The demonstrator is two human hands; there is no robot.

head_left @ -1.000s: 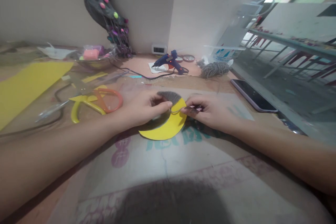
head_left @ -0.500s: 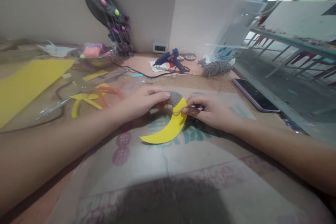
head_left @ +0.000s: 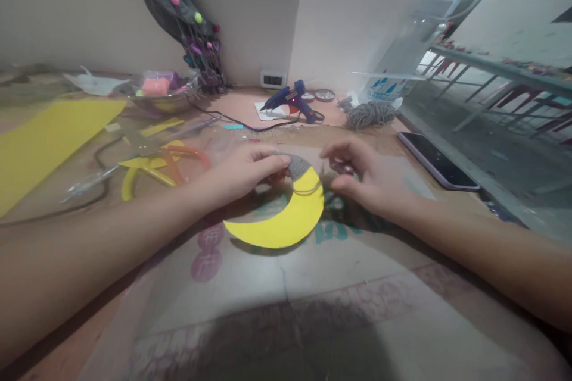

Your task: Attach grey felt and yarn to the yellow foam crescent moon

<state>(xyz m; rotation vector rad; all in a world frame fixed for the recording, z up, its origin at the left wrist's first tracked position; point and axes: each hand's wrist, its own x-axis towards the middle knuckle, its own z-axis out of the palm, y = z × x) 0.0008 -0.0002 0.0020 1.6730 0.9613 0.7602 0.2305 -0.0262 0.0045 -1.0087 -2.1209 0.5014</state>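
Observation:
A yellow paper crescent [head_left: 286, 223] has its upper end wrapped in grey yarn [head_left: 298, 165]. One loose strand of yarn loops across the yellow just below the wrapping. My left hand [head_left: 254, 169] pinches the wrapped end between thumb and fingers; the fingertips underneath are hidden. To the right of the crescent, apart from it, is my right hand [head_left: 357, 175]. Its thumb and forefinger are spread, while the other fingers curl round a small dark, pinkish thing too blurred to name.
A blue glue gun [head_left: 290, 100] stands on its white card at the back. Grey yarn [head_left: 370, 114] lies bundled nearby, with a phone [head_left: 438, 161] at right. Orange-and-yellow-handled pliers [head_left: 156, 161], yellow sheet [head_left: 49, 143] and a bowl [head_left: 165, 104] are at left.
My right hand has let go of the crescent's edge and moved right, its thumb and forefinger parting. The crescent's lower tip has swung left. My left hand stays put.

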